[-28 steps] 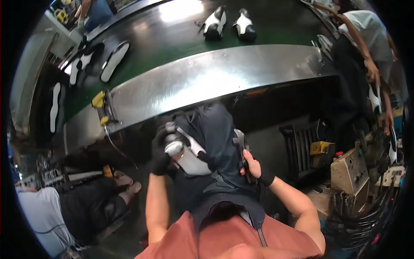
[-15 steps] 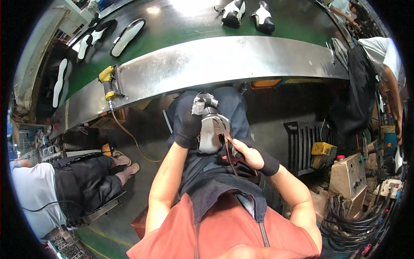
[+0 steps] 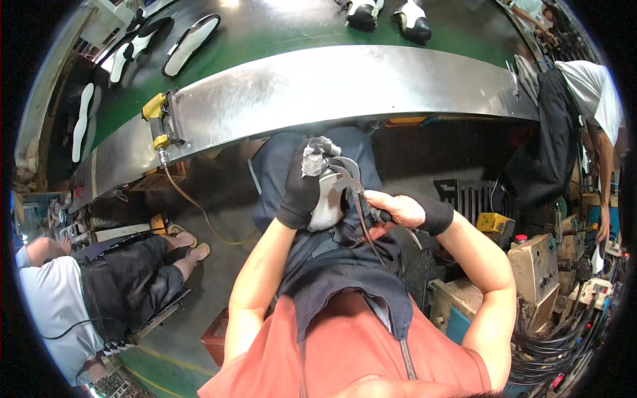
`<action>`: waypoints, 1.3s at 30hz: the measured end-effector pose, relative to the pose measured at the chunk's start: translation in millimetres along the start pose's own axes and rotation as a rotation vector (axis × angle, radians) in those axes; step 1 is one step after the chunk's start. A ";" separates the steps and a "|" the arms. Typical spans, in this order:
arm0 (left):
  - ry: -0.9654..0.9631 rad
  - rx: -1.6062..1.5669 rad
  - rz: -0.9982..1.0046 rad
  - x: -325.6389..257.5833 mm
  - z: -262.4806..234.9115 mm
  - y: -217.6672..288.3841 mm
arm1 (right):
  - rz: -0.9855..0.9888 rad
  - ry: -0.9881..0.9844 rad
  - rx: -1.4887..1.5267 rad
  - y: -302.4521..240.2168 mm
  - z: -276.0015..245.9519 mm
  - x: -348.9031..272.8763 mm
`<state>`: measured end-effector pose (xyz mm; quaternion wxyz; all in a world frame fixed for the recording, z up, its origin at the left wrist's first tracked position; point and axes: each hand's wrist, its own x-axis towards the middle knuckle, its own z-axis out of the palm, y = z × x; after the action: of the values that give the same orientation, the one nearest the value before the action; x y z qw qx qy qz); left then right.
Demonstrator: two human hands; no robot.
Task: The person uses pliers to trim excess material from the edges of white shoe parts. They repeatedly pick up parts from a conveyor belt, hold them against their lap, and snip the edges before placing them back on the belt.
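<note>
My left hand (image 3: 303, 189), in a dark glove with silver tape round the fingers, is closed on a shoe (image 3: 326, 202) with a pale grey-white underside, above my lap. Dark grey strap-like pieces (image 3: 349, 175) curve across the shoe, and thin strips (image 3: 367, 232) hang down from them. My right hand (image 3: 400, 211), with a black wrist covering and bare fingers, is closed on a tool with a dark round handle end (image 3: 380, 215), just right of the shoe. The tool's kind cannot be made out, and my fingers hide part of it.
A metal-edged bench (image 3: 279, 86) with a green belt runs ahead. On it lie a yellow air tool (image 3: 156, 119) with a hose, black-and-white shoes (image 3: 413, 23) and pale soles (image 3: 82, 123). A seated person (image 3: 126, 282) is left; another person (image 3: 594, 93) stands right, near a control box (image 3: 533, 265).
My right hand has moved right and up, away from my body. My left hand has tilted the shoe slightly, and the strips now spread further right. The view has shifted a little.
</note>
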<state>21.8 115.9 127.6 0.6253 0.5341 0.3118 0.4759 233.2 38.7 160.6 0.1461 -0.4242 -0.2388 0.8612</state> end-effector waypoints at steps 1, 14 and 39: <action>-0.006 -0.038 -0.032 1.7 -1.6 -0.6 | 0.043 -0.080 0.048 -3.2 -8.7 3.0; 0.018 0.061 -0.047 15.6 8.4 -27.6 | 0.110 0.153 -0.087 -30.9 8.3 -6.3; 0.101 0.295 0.250 25.8 -18.4 -47.4 | -0.892 0.835 -0.704 71.2 34.3 117.3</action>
<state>26.9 147.8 80.6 0.4599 0.6300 0.3405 0.5250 132.2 22.1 63.0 0.4188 -0.6027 -0.5785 0.3559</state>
